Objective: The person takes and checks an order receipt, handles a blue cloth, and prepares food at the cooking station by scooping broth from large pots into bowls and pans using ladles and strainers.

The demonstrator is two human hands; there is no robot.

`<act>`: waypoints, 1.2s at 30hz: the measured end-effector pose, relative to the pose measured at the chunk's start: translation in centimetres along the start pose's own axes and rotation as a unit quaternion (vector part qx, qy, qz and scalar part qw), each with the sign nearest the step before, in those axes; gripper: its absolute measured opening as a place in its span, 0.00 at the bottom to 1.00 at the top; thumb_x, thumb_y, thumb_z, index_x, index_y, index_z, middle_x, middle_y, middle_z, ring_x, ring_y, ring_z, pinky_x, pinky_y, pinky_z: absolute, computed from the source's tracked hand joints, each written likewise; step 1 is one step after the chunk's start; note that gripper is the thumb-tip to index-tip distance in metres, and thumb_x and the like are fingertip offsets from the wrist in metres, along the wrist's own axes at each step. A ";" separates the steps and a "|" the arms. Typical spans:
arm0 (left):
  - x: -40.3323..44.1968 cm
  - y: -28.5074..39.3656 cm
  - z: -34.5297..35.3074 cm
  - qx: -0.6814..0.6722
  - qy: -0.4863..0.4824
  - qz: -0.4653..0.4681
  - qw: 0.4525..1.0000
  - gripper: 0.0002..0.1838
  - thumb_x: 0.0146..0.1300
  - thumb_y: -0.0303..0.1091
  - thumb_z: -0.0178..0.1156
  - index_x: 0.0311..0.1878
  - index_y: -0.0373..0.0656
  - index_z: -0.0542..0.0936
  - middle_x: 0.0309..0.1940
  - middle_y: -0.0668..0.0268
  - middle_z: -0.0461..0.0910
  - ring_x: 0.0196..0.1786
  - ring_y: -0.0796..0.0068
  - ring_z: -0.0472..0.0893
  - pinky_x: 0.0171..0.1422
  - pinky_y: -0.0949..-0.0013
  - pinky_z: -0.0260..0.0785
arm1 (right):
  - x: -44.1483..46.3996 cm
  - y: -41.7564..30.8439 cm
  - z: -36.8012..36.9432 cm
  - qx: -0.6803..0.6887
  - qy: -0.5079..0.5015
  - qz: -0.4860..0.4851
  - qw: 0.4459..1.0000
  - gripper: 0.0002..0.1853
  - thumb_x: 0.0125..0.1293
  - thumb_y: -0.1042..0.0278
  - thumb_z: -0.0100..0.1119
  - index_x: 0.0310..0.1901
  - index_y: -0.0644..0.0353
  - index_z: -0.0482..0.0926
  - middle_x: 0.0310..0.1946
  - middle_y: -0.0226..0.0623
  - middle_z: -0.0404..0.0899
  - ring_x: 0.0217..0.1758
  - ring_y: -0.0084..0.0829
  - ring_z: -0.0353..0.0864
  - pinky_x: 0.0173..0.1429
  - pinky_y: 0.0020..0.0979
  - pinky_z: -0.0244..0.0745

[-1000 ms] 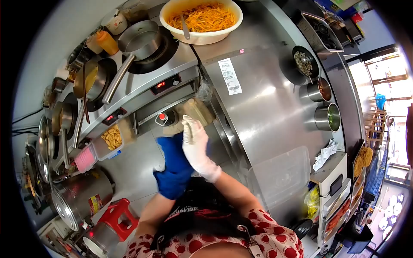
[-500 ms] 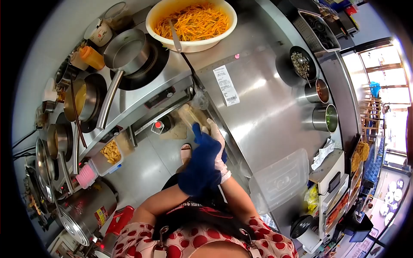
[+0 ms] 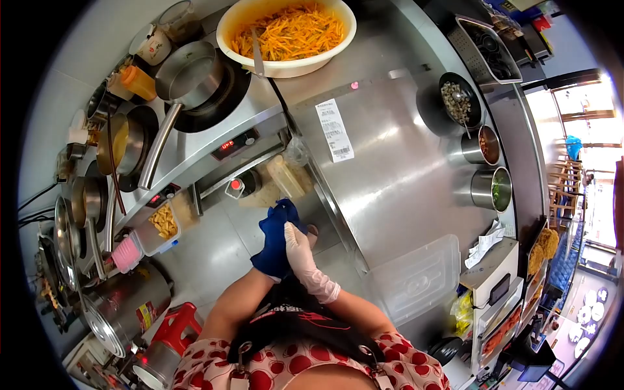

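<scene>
My left hand (image 3: pixel 268 247) wears a loose dark blue glove, with a narrow light edge at its wrist. Its fingers are hidden inside the bunched glove, whose tips stick up unevenly. Against the glove's right side, my right hand (image 3: pixel 305 263) in a thin white glove has its fingers closed on the blue material. Both hands are in front of my black apron (image 3: pixel 312 318), above the floor. Just beyond them, a pale container (image 3: pixel 288 177) sits below counter level, next to a dark bottle with a red cap (image 3: pixel 242 184).
On the left, a stove (image 3: pixel 218 127) carries several pots with handles sticking out. A white basin (image 3: pixel 286 68) of orange shreds stands at the back. The steel counter (image 3: pixel 390 156) on the right holds a receipt (image 3: pixel 334 130) and a clear plastic lid (image 3: pixel 416 279).
My hands have drawn back towards my body. The white-gloved right hand has come round to grip the blue glove's side. The pale container shows more fully beyond the hands.
</scene>
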State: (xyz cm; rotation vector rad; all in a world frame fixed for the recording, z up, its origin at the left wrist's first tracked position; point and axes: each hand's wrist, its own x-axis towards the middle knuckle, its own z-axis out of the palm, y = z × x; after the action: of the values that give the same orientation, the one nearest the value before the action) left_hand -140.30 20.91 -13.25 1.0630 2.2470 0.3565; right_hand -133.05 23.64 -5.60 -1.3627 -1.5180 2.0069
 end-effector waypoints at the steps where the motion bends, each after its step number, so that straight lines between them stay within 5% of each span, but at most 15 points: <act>1: -0.1 -0.5 1.0 -0.125 0.043 -0.040 0.990 0.27 0.67 0.50 0.43 0.61 0.40 0.67 0.58 0.61 0.71 0.61 0.56 0.67 0.66 0.54 0.55 | 0.3 1.5 0.3 -0.002 0.001 -0.006 1.000 0.23 0.73 0.57 0.47 0.55 0.73 0.73 0.49 0.48 0.79 0.55 0.34 0.76 0.62 0.27 0.66; 2: -0.3 -1.1 2.6 -0.277 0.080 -0.051 0.956 0.27 0.67 0.53 0.43 0.58 0.41 0.68 0.56 0.63 0.71 0.57 0.57 0.68 0.64 0.55 0.57 | 0.9 3.3 0.4 0.015 -0.029 -0.029 0.999 0.23 0.73 0.57 0.48 0.56 0.72 0.72 0.51 0.50 0.78 0.57 0.37 0.75 0.63 0.28 0.65; 4: -0.4 -1.9 4.7 -0.601 0.081 -0.051 0.793 0.29 0.65 0.60 0.43 0.54 0.44 0.72 0.51 0.66 0.73 0.51 0.59 0.70 0.58 0.56 0.62 | 1.1 3.6 0.1 0.024 -0.055 -0.032 0.998 0.23 0.73 0.58 0.48 0.58 0.71 0.71 0.52 0.50 0.77 0.58 0.37 0.75 0.64 0.28 0.64; 7: -0.9 -1.6 2.5 -0.821 -0.091 -0.136 0.548 0.30 0.66 0.61 0.40 0.54 0.44 0.71 0.52 0.67 0.72 0.49 0.60 0.69 0.58 0.56 0.63 | 1.0 2.7 -0.8 0.004 -0.087 -0.080 0.993 0.23 0.71 0.62 0.51 0.62 0.69 0.67 0.56 0.49 0.75 0.60 0.38 0.73 0.65 0.30 0.62; 10: -0.4 -0.2 2.8 -0.910 -0.126 -0.116 0.378 0.26 0.64 0.55 0.47 0.52 0.43 0.71 0.54 0.64 0.73 0.56 0.57 0.69 0.59 0.56 0.64 | 0.5 -0.5 -3.3 -0.114 -0.077 -0.097 0.986 0.19 0.67 0.69 0.55 0.58 0.66 0.72 0.55 0.46 0.76 0.61 0.38 0.73 0.66 0.29 0.62; 13: 0.4 1.4 1.5 -0.885 -0.145 -0.075 0.436 0.37 0.67 0.62 0.33 0.69 0.44 0.60 0.67 0.61 0.62 0.65 0.54 0.62 0.70 0.52 0.53 | 1.8 0.2 -5.5 -0.057 -0.070 -0.129 0.988 0.15 0.65 0.73 0.55 0.52 0.66 0.76 0.51 0.46 0.78 0.57 0.39 0.76 0.63 0.31 0.66; 14: 0.3 3.8 -1.2 -0.684 -0.148 -0.042 0.713 0.37 0.68 0.62 0.32 0.70 0.44 0.58 0.69 0.61 0.60 0.69 0.55 0.59 0.73 0.53 0.50 | 2.1 0.0 -6.1 -0.065 -0.037 -0.145 0.987 0.12 0.64 0.74 0.55 0.48 0.67 0.78 0.49 0.45 0.79 0.54 0.39 0.78 0.60 0.31 0.69; 17: 0.8 7.6 -5.6 -0.387 -0.145 -0.004 0.911 0.34 0.71 0.56 0.30 0.73 0.43 0.54 0.72 0.60 0.55 0.74 0.64 0.54 0.77 0.61 0.44 | 3.1 0.8 -7.5 -0.097 0.014 -0.144 0.985 0.17 0.61 0.76 0.58 0.53 0.65 0.75 0.52 0.42 0.77 0.52 0.37 0.77 0.56 0.30 0.71; 21: 1.6 5.0 -1.1 -0.616 -0.143 -0.081 0.771 0.33 0.73 0.53 0.33 0.72 0.39 0.53 0.71 0.61 0.56 0.72 0.67 0.57 0.77 0.64 0.44 | 3.4 1.7 -7.7 -0.174 0.055 -0.174 0.968 0.24 0.59 0.77 0.61 0.58 0.64 0.70 0.59 0.44 0.68 0.59 0.36 0.71 0.54 0.27 0.70; 22: 2.1 3.7 1.4 -0.759 -0.122 -0.096 0.632 0.33 0.73 0.54 0.33 0.72 0.38 0.53 0.71 0.61 0.57 0.72 0.67 0.57 0.77 0.64 0.45 | 3.4 1.7 -7.8 -0.116 0.027 -0.095 0.988 0.28 0.58 0.71 0.63 0.60 0.67 0.66 0.60 0.52 0.65 0.63 0.50 0.64 0.68 0.41 0.59; 25: 2.7 2.5 2.5 -0.748 -0.115 -0.077 0.649 0.29 0.70 0.47 0.45 0.68 0.38 0.60 0.66 0.59 0.64 0.67 0.65 0.65 0.71 0.64 0.54 | 4.4 4.4 -7.6 -0.089 0.082 -0.117 0.986 0.31 0.58 0.70 0.64 0.62 0.69 0.64 0.60 0.54 0.65 0.64 0.50 0.64 0.69 0.40 0.58; 26: 2.4 2.9 1.7 -0.580 -0.118 -0.048 0.805 0.28 0.68 0.44 0.47 0.66 0.39 0.62 0.63 0.59 0.66 0.65 0.64 0.67 0.69 0.64 0.57 | 4.8 5.1 -7.7 -0.059 0.064 -0.050 0.995 0.34 0.58 0.68 0.65 0.63 0.72 0.61 0.61 0.55 0.65 0.64 0.47 0.64 0.69 0.39 0.57; 29: 2.7 6.7 -3.3 -0.202 -0.081 0.050 0.975 0.17 0.64 0.33 0.52 0.55 0.39 0.71 0.49 0.61 0.75 0.50 0.64 0.76 0.53 0.64 0.68 | 6.6 5.5 -8.8 0.114 -0.022 0.066 0.991 0.36 0.58 0.66 0.66 0.64 0.71 0.61 0.62 0.51 0.65 0.65 0.42 0.65 0.70 0.37 0.57; 32: 2.7 8.4 -4.3 -0.088 0.060 0.187 0.977 0.11 0.69 0.31 0.50 0.49 0.38 0.75 0.42 0.63 0.79 0.43 0.67 0.79 0.50 0.69 0.71 | 6.9 3.4 -9.1 0.299 -0.060 0.202 0.931 0.30 0.61 0.67 0.64 0.62 0.70 0.66 0.59 0.45 0.69 0.62 0.36 0.68 0.66 0.32 0.62; 36: 2.9 9.0 -4.5 -0.145 0.024 0.183 0.972 0.10 0.69 0.31 0.50 0.48 0.39 0.74 0.42 0.59 0.77 0.46 0.63 0.78 0.52 0.69 0.69 | 6.8 4.5 -8.7 0.351 -0.031 0.250 0.902 0.23 0.66 0.73 0.54 0.62 0.68 0.66 0.58 0.39 0.71 0.60 0.30 0.70 0.65 0.28 0.64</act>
State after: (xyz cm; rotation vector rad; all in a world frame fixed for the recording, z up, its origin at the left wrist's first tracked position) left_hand -139.15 29.01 -6.72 1.3142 1.9521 0.8457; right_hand -128.22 31.72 -12.97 -1.4362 -0.3442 2.5410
